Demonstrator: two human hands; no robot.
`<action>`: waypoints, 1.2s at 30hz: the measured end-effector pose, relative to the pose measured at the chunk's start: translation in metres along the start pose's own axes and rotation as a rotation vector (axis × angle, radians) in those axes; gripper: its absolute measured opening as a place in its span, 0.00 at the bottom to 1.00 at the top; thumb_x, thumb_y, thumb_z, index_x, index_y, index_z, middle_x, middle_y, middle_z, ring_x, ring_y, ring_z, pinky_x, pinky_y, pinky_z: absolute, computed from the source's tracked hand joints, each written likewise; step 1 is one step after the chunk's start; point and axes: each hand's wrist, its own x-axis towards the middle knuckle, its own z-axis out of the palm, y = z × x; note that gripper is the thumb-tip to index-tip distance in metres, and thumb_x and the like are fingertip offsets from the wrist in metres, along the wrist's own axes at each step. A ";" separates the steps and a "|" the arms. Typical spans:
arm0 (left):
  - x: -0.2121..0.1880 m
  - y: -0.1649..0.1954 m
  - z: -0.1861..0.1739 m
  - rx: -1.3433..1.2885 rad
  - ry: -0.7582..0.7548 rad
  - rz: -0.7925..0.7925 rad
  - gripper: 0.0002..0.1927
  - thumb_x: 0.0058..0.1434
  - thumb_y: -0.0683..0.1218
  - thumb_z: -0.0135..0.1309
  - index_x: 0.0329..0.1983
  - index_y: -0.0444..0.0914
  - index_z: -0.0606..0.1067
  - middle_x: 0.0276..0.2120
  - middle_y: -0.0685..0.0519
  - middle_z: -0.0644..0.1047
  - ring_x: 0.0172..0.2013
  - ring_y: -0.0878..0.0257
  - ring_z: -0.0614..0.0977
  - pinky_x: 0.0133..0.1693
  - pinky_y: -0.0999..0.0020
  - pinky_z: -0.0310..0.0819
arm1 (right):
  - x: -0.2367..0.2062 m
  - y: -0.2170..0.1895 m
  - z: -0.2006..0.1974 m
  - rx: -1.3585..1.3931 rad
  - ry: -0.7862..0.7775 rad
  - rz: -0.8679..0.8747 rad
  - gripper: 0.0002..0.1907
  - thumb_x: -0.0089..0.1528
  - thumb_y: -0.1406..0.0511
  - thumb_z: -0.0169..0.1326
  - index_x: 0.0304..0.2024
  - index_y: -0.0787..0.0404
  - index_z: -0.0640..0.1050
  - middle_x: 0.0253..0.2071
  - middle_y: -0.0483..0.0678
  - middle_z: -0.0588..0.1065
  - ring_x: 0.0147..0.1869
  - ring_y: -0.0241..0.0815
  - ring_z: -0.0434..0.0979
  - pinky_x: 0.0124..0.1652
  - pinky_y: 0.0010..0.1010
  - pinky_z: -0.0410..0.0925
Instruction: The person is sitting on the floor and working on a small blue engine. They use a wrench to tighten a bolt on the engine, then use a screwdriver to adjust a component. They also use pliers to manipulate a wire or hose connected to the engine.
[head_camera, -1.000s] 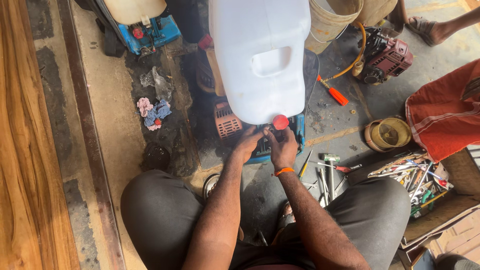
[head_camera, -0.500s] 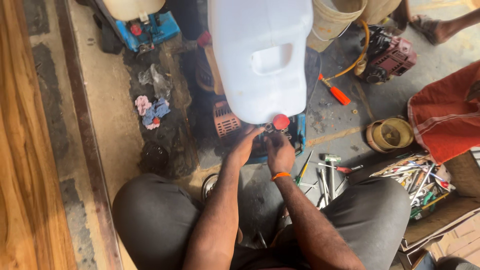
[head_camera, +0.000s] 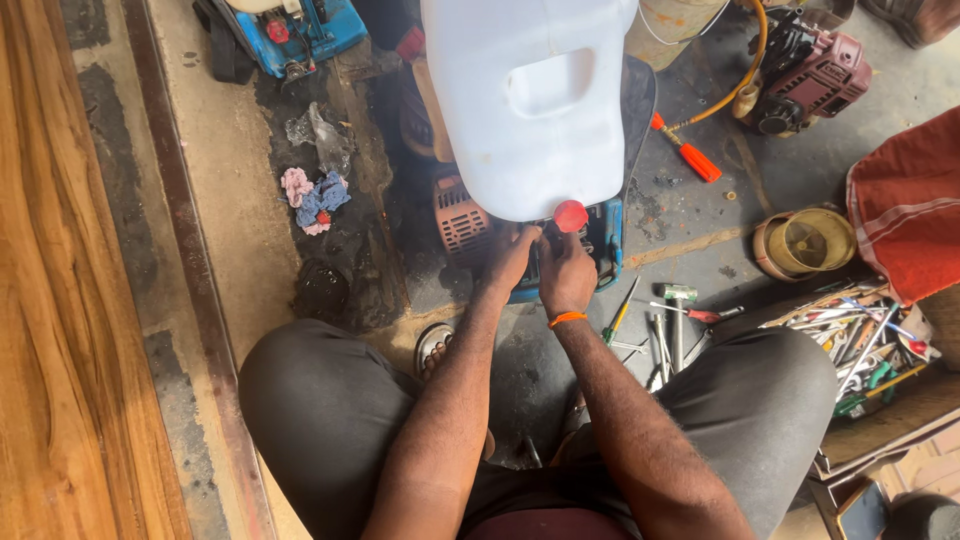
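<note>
White plastic jerrycan (head_camera: 530, 100) at top centre, the one clear container/pkg in view: big, boxy w/ rounded corners, moulded handle recess in its face, small round red cap (head_camera: 570, 215) at its lower right corner. It lies over a blue-and-orange machine, just beyond both hands. Beige bucket (head_camera: 675, 25) w/ orange smears just right of it, cut off by top edge. Round yellowish tin-like container (head_camera: 805, 243) on floor at right, near a red cloth; exact kind can't be told. No labels, signs or screens visible anywhere.
</note>
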 end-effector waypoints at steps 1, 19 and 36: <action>0.000 -0.002 0.004 -0.028 0.026 0.032 0.25 0.64 0.54 0.54 0.61 0.37 0.73 0.50 0.48 0.79 0.52 0.58 0.79 0.53 0.64 0.72 | 0.001 0.001 0.002 -0.057 0.014 -0.018 0.15 0.65 0.57 0.58 0.48 0.59 0.77 0.33 0.58 0.80 0.37 0.60 0.80 0.37 0.49 0.69; -0.006 -0.005 0.004 -0.346 -0.061 -0.082 0.44 0.55 0.57 0.67 0.72 0.40 0.64 0.70 0.44 0.67 0.71 0.52 0.64 0.70 0.52 0.54 | 0.066 -0.008 -0.081 0.041 0.042 -0.616 0.51 0.62 0.50 0.70 0.76 0.58 0.57 0.73 0.66 0.56 0.80 0.70 0.56 0.71 0.56 0.61; 0.024 -0.017 0.003 -0.400 -0.058 -0.021 0.42 0.62 0.56 0.60 0.76 0.40 0.60 0.74 0.43 0.60 0.74 0.47 0.55 0.70 0.44 0.41 | 0.236 -0.040 -0.047 -0.149 -0.259 -0.451 0.55 0.53 0.36 0.71 0.72 0.54 0.65 0.69 0.65 0.54 0.71 0.75 0.51 0.58 0.62 0.66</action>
